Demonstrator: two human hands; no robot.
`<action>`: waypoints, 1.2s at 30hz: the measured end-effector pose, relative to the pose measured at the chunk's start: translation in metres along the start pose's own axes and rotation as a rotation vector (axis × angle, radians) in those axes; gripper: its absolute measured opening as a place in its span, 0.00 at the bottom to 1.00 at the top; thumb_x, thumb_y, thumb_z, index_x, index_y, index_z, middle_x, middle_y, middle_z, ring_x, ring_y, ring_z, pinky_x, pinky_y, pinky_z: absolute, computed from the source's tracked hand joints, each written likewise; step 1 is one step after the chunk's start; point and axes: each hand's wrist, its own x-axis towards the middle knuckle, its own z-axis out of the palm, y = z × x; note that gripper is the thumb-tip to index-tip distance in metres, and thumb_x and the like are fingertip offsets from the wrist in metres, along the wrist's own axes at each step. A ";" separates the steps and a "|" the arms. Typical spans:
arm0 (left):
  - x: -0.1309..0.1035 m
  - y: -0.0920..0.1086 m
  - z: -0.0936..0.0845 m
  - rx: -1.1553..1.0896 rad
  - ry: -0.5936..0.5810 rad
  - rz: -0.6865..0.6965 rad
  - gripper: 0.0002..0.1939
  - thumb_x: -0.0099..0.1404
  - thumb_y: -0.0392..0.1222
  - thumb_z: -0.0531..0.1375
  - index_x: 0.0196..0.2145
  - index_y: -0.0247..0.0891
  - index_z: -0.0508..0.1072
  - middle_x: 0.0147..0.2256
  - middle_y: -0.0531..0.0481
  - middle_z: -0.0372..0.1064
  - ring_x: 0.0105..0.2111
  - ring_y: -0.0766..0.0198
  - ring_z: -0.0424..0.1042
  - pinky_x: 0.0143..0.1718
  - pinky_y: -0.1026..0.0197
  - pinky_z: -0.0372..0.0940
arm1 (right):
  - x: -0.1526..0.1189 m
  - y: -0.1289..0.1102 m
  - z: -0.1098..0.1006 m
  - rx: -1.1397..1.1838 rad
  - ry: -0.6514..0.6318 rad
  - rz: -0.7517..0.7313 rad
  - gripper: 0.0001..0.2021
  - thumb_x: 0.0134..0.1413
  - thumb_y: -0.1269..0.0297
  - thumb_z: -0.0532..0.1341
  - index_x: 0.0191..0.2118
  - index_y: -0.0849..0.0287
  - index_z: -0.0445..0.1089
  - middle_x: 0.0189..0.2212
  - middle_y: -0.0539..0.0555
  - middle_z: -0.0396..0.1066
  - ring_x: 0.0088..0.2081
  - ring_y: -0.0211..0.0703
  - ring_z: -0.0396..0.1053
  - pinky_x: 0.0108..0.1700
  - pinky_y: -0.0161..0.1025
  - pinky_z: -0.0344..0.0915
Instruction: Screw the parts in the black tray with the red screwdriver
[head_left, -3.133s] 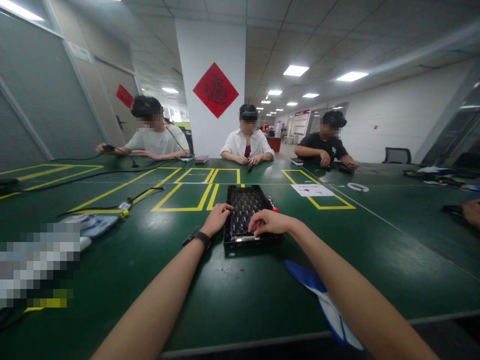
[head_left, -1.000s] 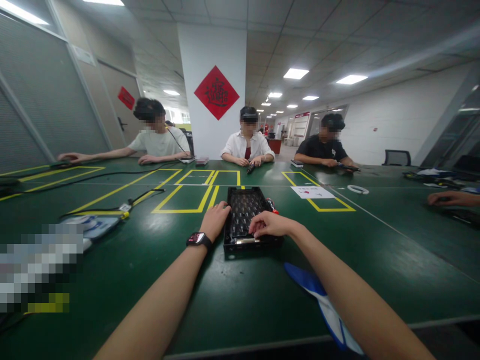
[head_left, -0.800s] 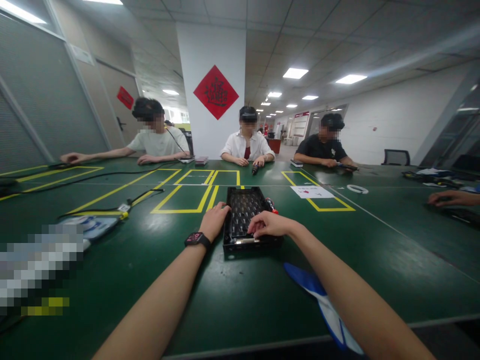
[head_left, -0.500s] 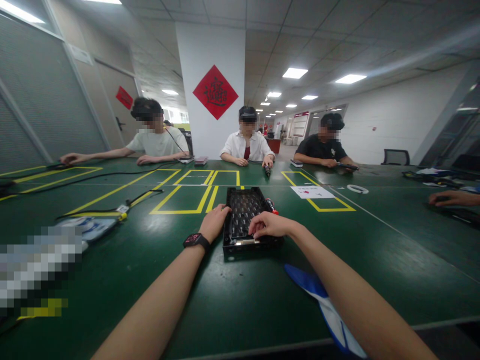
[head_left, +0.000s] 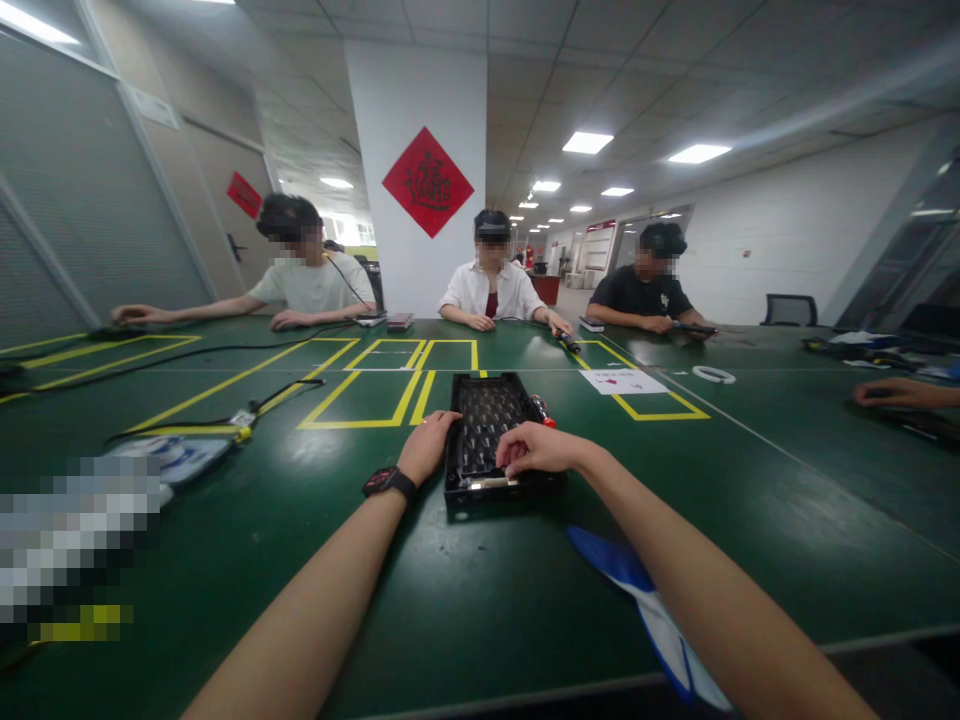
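Observation:
A shallow black case (head_left: 484,492) lies on the green table, with rows of small shiny shapes inside. A pale strip (head_left: 491,483) runs along its near end. My left hand (head_left: 429,447), with a dark watch on the wrist, grips the case's left side, fingertips at the rim. Over the near right part of the case, my right hand (head_left: 536,448) is closed with fingers curled in a pinch. What sits between those fingertips is hidden. Beside the case's right side is an object with a red end (head_left: 549,421), partly hidden.
Three people sit across the table; the middle one holds a dark tool (head_left: 568,343). A blue-and-white flat item (head_left: 660,620) lies by my right forearm. Paper (head_left: 622,382), a white ring (head_left: 713,375) and yellow tape outlines (head_left: 352,424) are on the table. Another person's hand (head_left: 889,393) is at right.
The person opposite has moved the dark tool toward the right of the view. My hands and the case stay nearly in place; the view has shifted slightly.

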 end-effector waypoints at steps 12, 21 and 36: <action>-0.003 0.001 -0.002 -0.037 -0.001 -0.009 0.23 0.58 0.27 0.47 0.50 0.39 0.63 0.45 0.44 0.62 0.45 0.61 0.65 0.48 0.57 0.59 | -0.001 -0.001 0.000 0.001 0.007 0.007 0.14 0.42 0.63 0.64 0.37 0.65 0.70 0.29 0.53 0.71 0.31 0.36 0.68 0.35 0.34 0.64; -0.002 0.001 0.000 -0.051 0.004 -0.028 0.24 0.57 0.25 0.48 0.50 0.39 0.63 0.46 0.44 0.62 0.45 0.61 0.65 0.49 0.57 0.59 | -0.001 -0.001 0.001 0.008 0.009 0.011 0.15 0.41 0.61 0.65 0.36 0.65 0.71 0.27 0.52 0.71 0.30 0.36 0.68 0.35 0.33 0.64; 0.003 0.001 0.000 -0.248 0.213 -0.162 0.20 0.59 0.31 0.50 0.50 0.37 0.60 0.45 0.43 0.63 0.45 0.61 0.65 0.48 0.54 0.60 | -0.014 0.000 -0.018 -0.622 0.869 0.437 0.16 0.57 0.56 0.50 0.37 0.62 0.68 0.34 0.62 0.70 0.37 0.46 0.67 0.39 0.41 0.59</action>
